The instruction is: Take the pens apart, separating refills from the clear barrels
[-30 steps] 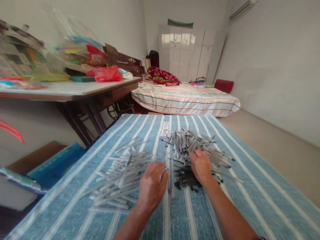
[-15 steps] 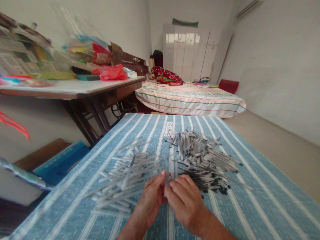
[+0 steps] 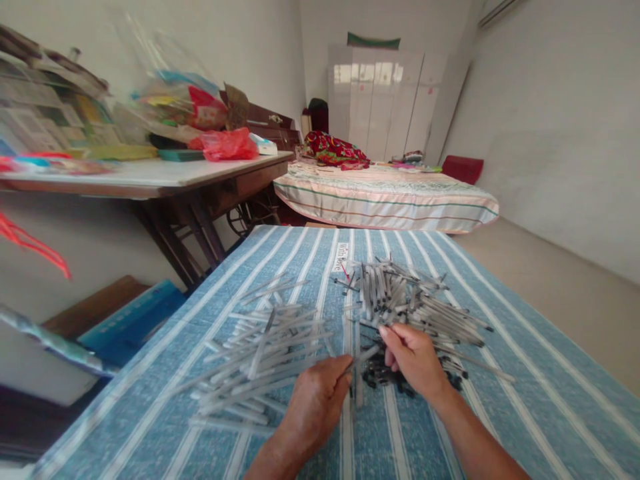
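"Hands just came apart: left hand (image 3: pixel 320 400) and right hand (image 3: pixel 414 360)!"

"Who has the pale tube (image 3: pixel 367 357)?"

"The left pinches it, between both piles. So that hand seems to mind it alone now."

"And the right?"

"Thumb and finger close together, over the dark sticks (image 3: pixel 375 377). I can't tell if they hold one."

"Pale sticks (image 3: pixel 280 360) lie left, on the stripy surface (image 3: pixel 150 427). Behind is a bed (image 3: pixel 390 193)."

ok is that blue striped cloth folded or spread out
Spread out: the cloth lies flat with no fold visible, and pale tubes lie across it.
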A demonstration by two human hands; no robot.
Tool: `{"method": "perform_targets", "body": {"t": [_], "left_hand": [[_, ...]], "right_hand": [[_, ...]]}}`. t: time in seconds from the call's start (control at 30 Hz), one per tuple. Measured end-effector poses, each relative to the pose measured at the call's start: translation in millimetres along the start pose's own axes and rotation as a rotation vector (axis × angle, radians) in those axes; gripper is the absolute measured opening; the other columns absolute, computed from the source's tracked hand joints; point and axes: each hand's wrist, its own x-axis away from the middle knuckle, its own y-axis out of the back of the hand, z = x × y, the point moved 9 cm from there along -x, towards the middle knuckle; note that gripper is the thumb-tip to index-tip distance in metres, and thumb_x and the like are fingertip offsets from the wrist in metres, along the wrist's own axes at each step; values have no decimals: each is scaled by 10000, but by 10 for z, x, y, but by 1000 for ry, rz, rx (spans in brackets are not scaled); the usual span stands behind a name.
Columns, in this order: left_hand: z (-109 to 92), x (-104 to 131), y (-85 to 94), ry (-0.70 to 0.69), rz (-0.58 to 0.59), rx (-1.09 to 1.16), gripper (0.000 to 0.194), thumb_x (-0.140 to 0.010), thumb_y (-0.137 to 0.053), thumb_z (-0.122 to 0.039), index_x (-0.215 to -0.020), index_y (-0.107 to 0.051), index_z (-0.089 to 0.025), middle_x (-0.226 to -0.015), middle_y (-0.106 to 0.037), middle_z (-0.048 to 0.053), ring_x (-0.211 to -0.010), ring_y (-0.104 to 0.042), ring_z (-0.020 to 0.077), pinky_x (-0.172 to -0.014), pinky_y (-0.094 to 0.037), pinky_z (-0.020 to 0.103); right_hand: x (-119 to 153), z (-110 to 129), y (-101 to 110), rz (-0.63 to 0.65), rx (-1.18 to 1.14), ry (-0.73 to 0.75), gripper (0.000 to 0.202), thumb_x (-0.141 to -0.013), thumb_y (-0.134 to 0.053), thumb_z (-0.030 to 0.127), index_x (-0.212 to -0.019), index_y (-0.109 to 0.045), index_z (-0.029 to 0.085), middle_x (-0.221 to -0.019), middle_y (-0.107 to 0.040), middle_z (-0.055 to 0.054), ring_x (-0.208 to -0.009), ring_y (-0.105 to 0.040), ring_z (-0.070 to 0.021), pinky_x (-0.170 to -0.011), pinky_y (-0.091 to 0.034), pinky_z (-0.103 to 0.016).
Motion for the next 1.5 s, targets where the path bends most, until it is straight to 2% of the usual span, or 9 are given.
{"method": "perform_targets", "body": {"t": [0.2,0.4,0.57,0.7,0.87,1.03,1.2,1.37,1.5], "left_hand": [[-21,1,-3,-21,17,-85,221,-863,-380,-258,-730,-543,-191,-697,-585,10,-660,-540,131,-593,-354,193],[13,-6,-29,-13,35,-98,256,-872,-357,-269,-667,-486,-186,-639,-543,-9,-599,-496,112,-559,-321,195],[58,-13,-23,-7,31,-108,281,-871,-351,-279,-638,-473,-182,-599,-510,-12,-562,-468,111,-541,-312,199],[47,-16,18,-12,20,-117,289,-875,-343,-277,-631,-466,-182,-600,-510,-10,-560,-459,108,-533,-308,193],[45,-18,25,-4,25,-128,279,-877,-336,-265,-636,-453,-184,-616,-518,-10,-577,-472,109,-542,-311,195],[20,-17,9,-18,34,-127,284,-878,-331,-281,-653,-474,-184,-634,-533,1,-603,-492,119,-557,-324,202],[37,-15,-1,-3,45,-153,274,-877,-337,-277,-641,-443,-186,-619,-524,-7,-592,-484,117,-552,-317,200],[53,-4,-34,-7,58,-165,259,-877,-346,-278,-651,-437,-189,-631,-529,-12,-607,-492,117,-560,-314,199],[59,-2,-43,2,62,-165,268,-881,-338,-278,-646,-432,-190,-615,-521,-15,-596,-489,116,-559,-311,202]], "right_hand": [[33,-140,-213,236,-96,-124,414,-837,-413,488,-549,-422,190,-367,-484,52,-293,-424,-75,-334,-309,-157],[47,-209,-315,330,-229,-165,379,-801,-463,506,-610,-443,179,-430,-548,44,-331,-459,-71,-342,-324,-148],[37,-187,-314,342,-321,-142,346,-771,-512,507,-753,-495,162,-552,-609,19,-440,-551,-88,-433,-420,-174],[38,-264,-296,311,-209,-188,415,-810,-411,544,-654,-476,165,-417,-541,41,-329,-476,-77,-344,-345,-151],[59,-220,-348,362,-291,-169,377,-794,-461,526,-695,-483,163,-501,-595,27,-396,-526,-80,-408,-408,-164],[57,-272,-335,346,-261,-193,402,-800,-434,545,-666,-472,167,-404,-536,49,-313,-460,-76,-330,-330,-150],[77,-214,-358,404,-342,-176,355,-755,-545,492,-879,-500,163,-516,-606,39,-386,-525,-88,-393,-404,-170],[73,-240,-340,379,-285,-187,369,-793,-475,511,-674,-477,162,-446,-565,40,-347,-485,-70,-352,-354,-144],[83,-240,-375,421,-364,-192,341,-760,-549,486,-863,-492,166,-540,-616,35,-405,-543,-88,-385,-411,-162]]}}
